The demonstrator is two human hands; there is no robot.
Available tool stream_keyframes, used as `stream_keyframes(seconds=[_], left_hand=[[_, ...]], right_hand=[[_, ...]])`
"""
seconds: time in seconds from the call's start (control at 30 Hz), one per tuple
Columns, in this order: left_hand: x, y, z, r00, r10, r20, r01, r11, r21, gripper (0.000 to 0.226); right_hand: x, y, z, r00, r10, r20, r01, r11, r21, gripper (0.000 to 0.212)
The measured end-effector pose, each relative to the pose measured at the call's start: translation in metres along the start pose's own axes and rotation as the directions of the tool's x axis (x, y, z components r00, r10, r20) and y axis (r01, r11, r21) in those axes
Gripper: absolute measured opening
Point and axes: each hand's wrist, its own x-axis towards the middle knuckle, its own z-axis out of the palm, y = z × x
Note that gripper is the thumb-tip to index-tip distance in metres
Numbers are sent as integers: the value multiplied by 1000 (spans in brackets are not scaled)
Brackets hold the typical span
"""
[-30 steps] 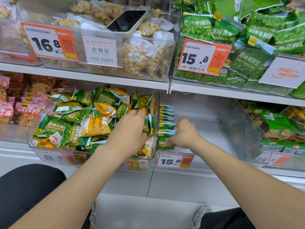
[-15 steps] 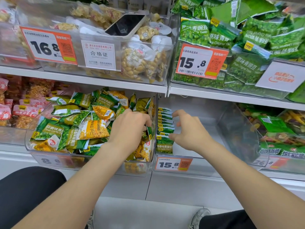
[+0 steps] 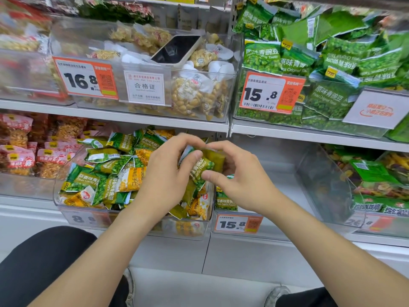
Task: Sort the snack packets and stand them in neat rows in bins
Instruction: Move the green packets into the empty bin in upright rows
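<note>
At centre frame, left hand [image 3: 164, 173] and right hand [image 3: 240, 176] both pinch one green pea packet [image 3: 200, 168] above the mixed-packet bin [image 3: 132, 214].

White store shelves [image 3: 115, 116] stand above what seems pale flooring [image 3: 199, 289].

Mixed packets [image 3: 104, 173] in left bin [image 3: 194, 234], packet row [image 3: 225, 201] in right bin [image 3: 318, 180] beside it, phone [image 3: 177, 48] on nut bags [image 3: 194, 96] above

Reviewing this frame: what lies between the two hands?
A green garlic pea packet, gripped by both the left hand and the right hand, with an olive packet just behind it. The head view shows this.
</note>
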Motion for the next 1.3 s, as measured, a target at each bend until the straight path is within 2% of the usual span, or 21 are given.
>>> stream_keyframes(seconds=[0.07,0.13,0.23,0.3,0.4,0.5,0.63,0.7,0.8,0.87,1.0,1.1,1.23,1.3], left_hand=[[0,8,-3,985,-172,18,171,958,-228,29],[-1,12,-6,946,-308,103,324,865,-384,43],[-3,8,-7,920,-345,186,391,843,-368,42],[-3,7,-6,912,-374,170,410,814,-411,33],[-3,7,-6,912,-391,125,404,803,-438,25],[-4,8,-4,917,-379,122,394,822,-410,26],[-7,12,4,937,-315,152,349,873,-342,37],[-7,14,9,948,-303,102,319,903,-287,42],[-9,17,12,944,-329,16,318,897,-306,31],[-11,21,14,949,-315,28,307,894,-328,21],[-16,27,17,957,-269,106,289,898,-332,25],[-13,25,16,946,-301,123,325,877,-353,32],[-14,28,17,949,-267,170,310,892,-330,32],[-16,29,18,949,-254,184,304,889,-341,32]], right_hand=[[-2,3,0,998,63,-26,-61,996,65,43],[-4,3,-1,993,93,-70,-87,993,85,39],[-7,2,-1,984,145,-105,-132,984,117,36],[-9,3,-1,970,211,-119,-188,966,179,32],[-12,1,-4,935,285,-210,-226,938,264,25],[-16,-9,-10,948,223,-225,-155,946,285,30],[-22,-10,-6,981,132,-139,-98,969,226,36],[-23,-10,-4,990,128,-63,-112,972,208,39],[-24,-9,-1,990,136,46,-143,959,244,49],[-23,-7,0,981,182,67,-193,936,293,58],[-21,-10,-6,984,176,19,-173,935,309,54],[-22,-9,-13,990,140,-33,-125,951,281,49],[-21,-6,-15,972,124,-198,-102,988,118,47],[-20,-2,-16,967,145,-208,-131,988,80,50]])
